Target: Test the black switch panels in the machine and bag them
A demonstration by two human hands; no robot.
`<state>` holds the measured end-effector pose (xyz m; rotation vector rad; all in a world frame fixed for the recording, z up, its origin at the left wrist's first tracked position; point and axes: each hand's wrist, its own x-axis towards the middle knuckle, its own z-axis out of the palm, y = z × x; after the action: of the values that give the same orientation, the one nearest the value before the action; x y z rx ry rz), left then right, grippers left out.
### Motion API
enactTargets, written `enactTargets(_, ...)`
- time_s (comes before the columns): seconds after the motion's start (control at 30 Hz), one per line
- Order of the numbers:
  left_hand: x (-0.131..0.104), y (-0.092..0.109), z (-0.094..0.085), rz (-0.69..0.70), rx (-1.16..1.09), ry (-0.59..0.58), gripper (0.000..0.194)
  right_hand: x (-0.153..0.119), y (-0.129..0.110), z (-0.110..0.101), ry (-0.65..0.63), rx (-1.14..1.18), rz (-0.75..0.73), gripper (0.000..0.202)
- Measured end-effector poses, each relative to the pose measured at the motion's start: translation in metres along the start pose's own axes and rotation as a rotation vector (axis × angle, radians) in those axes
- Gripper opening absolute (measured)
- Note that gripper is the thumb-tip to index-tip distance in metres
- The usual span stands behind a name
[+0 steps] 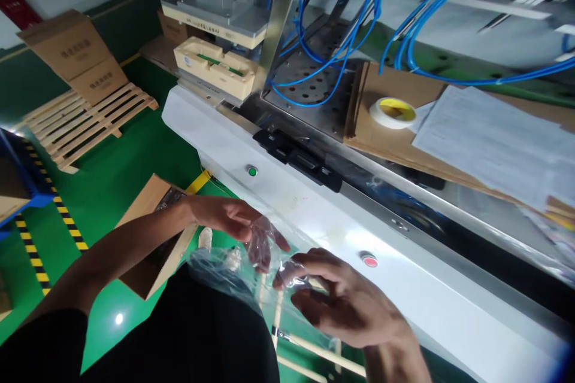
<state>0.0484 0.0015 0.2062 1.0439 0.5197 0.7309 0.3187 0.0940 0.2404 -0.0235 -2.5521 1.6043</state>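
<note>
In front of my body, a clear plastic bag (224, 272) stretches between both hands. My left hand (238, 221) reaches in from the left, its fingers pointing down with the thin film bunched over and around them. My right hand (341, 296) has thumb and fingers curled on the other side of the film. Whether any fingertips are inside the bag I cannot tell; nothing shows inside it. Beyond the hands, a long black plastic part (296, 158) lies on the edge of the white machine front (309, 206).
The machine front carries a green button (252, 171) and a red button (370, 260). Behind are a cream fixture (215, 69), blue air hoses (345, 60), a tape roll (393, 113) and papers (498, 140) on cardboard. An open carton (155, 239) stands on the floor at left, near a wooden pallet (90, 122).
</note>
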Motion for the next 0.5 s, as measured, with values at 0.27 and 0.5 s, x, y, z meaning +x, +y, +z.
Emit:
enactTargets(0.27,0.012,-0.017,0.021,0.101,-0.262,0.213,0.045,-0.016,0.010,-0.006,0.048,0.187,0.236,0.024)
enactTargets(0.5,0.019,-0.030,0.013,-0.016,-0.557,0.054,0.060,-0.012,0.004,-0.006,-0.010,0.226,0.167,0.036)
